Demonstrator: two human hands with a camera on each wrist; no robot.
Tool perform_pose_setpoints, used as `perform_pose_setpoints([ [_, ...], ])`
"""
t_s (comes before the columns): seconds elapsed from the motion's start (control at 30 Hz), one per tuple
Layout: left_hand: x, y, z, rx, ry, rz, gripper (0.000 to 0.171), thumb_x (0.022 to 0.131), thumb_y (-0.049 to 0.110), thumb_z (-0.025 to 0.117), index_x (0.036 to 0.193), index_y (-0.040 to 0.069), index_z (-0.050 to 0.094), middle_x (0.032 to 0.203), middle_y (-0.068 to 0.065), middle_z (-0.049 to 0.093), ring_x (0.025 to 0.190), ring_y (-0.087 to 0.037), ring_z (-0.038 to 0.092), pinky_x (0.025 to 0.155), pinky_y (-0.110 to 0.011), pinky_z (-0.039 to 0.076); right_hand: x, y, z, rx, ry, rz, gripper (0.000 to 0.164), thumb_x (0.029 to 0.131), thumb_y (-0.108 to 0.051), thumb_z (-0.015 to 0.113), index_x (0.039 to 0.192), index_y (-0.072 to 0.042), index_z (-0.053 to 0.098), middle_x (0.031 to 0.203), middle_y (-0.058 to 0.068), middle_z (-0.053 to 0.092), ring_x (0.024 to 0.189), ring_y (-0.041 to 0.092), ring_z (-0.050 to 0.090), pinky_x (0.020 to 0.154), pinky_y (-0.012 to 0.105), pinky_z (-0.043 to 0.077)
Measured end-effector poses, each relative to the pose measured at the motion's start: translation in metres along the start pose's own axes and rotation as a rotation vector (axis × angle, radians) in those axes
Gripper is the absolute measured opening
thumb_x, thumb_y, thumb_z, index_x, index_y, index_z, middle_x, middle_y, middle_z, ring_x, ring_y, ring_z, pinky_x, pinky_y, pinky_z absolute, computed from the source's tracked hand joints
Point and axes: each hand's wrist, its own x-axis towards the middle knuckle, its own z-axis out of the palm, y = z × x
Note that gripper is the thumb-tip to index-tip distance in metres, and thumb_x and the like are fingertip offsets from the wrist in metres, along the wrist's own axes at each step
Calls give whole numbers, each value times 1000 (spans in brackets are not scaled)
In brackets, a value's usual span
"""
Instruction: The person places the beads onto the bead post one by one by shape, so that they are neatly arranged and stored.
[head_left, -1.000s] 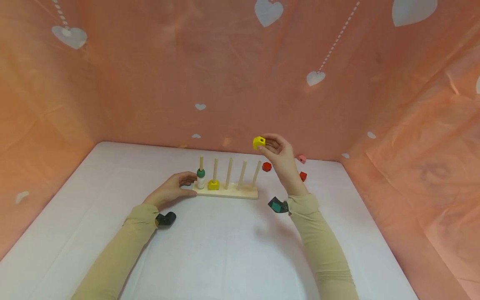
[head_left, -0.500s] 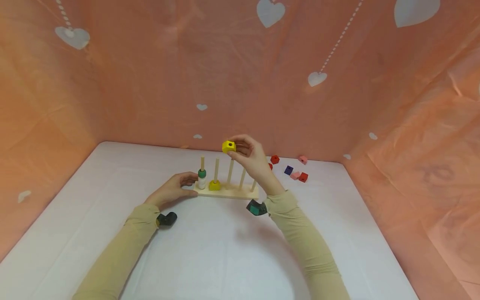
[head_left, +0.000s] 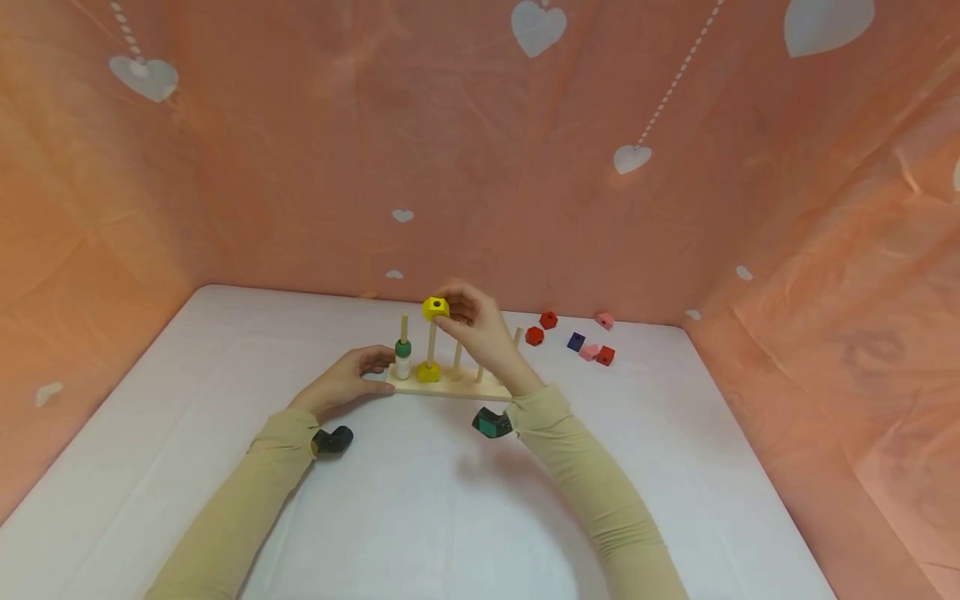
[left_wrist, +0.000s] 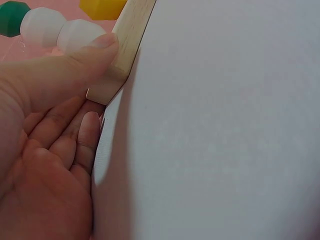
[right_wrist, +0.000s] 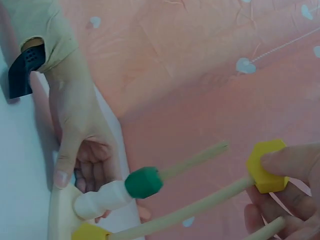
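A wooden peg board (head_left: pixel 457 389) with a row of upright pegs stands on the table. My left hand (head_left: pixel 341 379) holds its left end, thumb (left_wrist: pixel 75 65) along the base and fingers behind. The first peg carries two white beads (right_wrist: pixel 102 200) under a green bead (right_wrist: pixel 144 182). A yellow bead (head_left: pixel 428 374) sits at the bottom of the second peg. Thumb and fingers of my right hand (head_left: pixel 480 329) pinch another yellow bead (right_wrist: pixel 270 175) right at that peg's tip. The right hand partly hides the pegs further right.
Right of the board lie two red beads (head_left: pixel 534 336), a dark blue bead (head_left: pixel 576 342), two pink beads (head_left: pixel 604 321) and a red cube-like bead (head_left: pixel 606 356). A cloth with hearts (head_left: pixel 315 167) hangs behind the white table (head_left: pixel 405 500). Each wrist bears a dark camera (head_left: pixel 333 440).
My right hand has carried the yellow bead leftward and slightly down, from beyond the board's right end to the second peg's tip. The left hand keeps its hold on the board.
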Motion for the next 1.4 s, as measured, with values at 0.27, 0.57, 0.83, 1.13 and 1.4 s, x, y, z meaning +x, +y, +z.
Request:
perform_pose_setpoints([
  [0.27,2,-3,-1,15,-4,22,58,83,14,75,134,1,50,134,-18,51,122,-36,46,105,-51,34,-3,1,5,-65,23,9,28,89,4,62,117,6,57,111,18,61,101,27,60,86,33,52],
  [0.57,1,-2,0,-6,-1,-15,59,82,14,76,134,4,50,135,-15,51,123,-34,46,106,-50,33,-8,2,11,-90,64,35,29,90,3,62,118,6,57,113,19,60,100,29,59,87,32,52],
  [0.83,0,-2,0,7,0,-8,59,84,15,75,135,4,49,137,-16,49,124,-35,44,106,-52,32,-9,34,19,-91,147,19,34,88,0,66,120,1,54,110,15,61,97,24,59,85,31,52],
  [1.13,3,-3,0,22,6,-1,56,83,14,75,133,5,51,135,-14,51,123,-33,46,106,-50,33,-8,55,28,-35,248,35,42,84,6,69,121,10,49,112,23,59,97,34,59,88,40,51],
  [1.4,3,-3,0,28,5,-8,57,83,13,75,134,5,50,135,-14,51,123,-33,46,106,-49,33,-16,70,35,-34,253,116,34,85,0,70,115,3,55,108,15,60,94,25,59,86,32,51],
])
